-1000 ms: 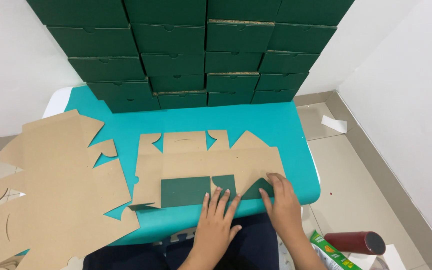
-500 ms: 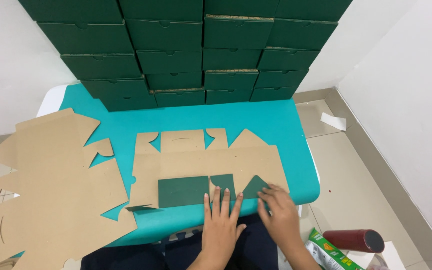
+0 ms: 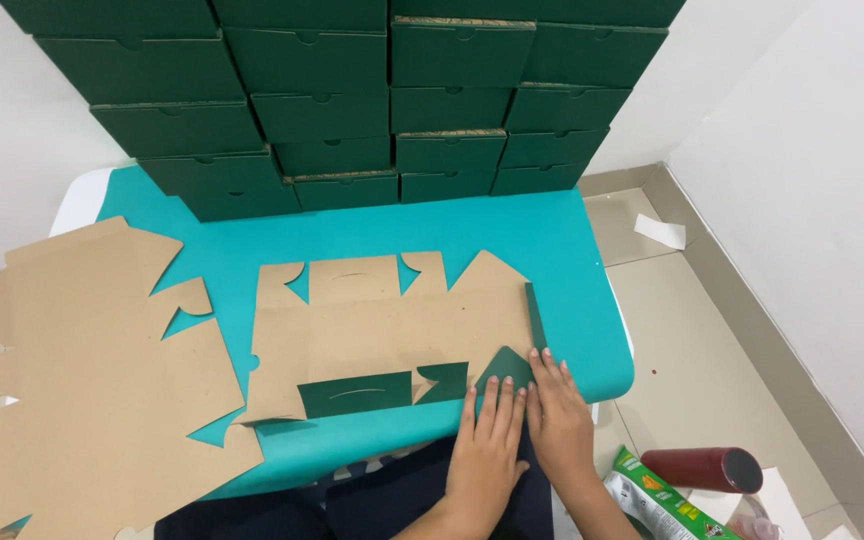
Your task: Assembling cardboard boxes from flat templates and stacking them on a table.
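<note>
A flat brown die-cut cardboard box blank (image 3: 392, 330) lies on the teal table cover (image 3: 572, 250), its near flaps folded over to show their dark green side. My left hand (image 3: 487, 445) lies flat at the table's near edge, fingers pressing on the folded green triangular corner flap (image 3: 505, 368). My right hand (image 3: 557, 415) lies beside it, fingertips on the same flap's right side. A narrow green side flap (image 3: 535, 315) stands up along the blank's right edge.
A stack of brown unfolded blanks (image 3: 82, 370) covers the table's left end. Finished dark green boxes (image 3: 352, 100) are piled against the wall behind. On the floor at right lie a dark red cylinder (image 3: 702, 468), a green packet (image 3: 657, 500) and a paper scrap (image 3: 660, 231).
Both hands slid right along the blank's near edge, from the middle green flaps to the right corner flap. The narrow right side flap now stands up. The view tilted slightly.
</note>
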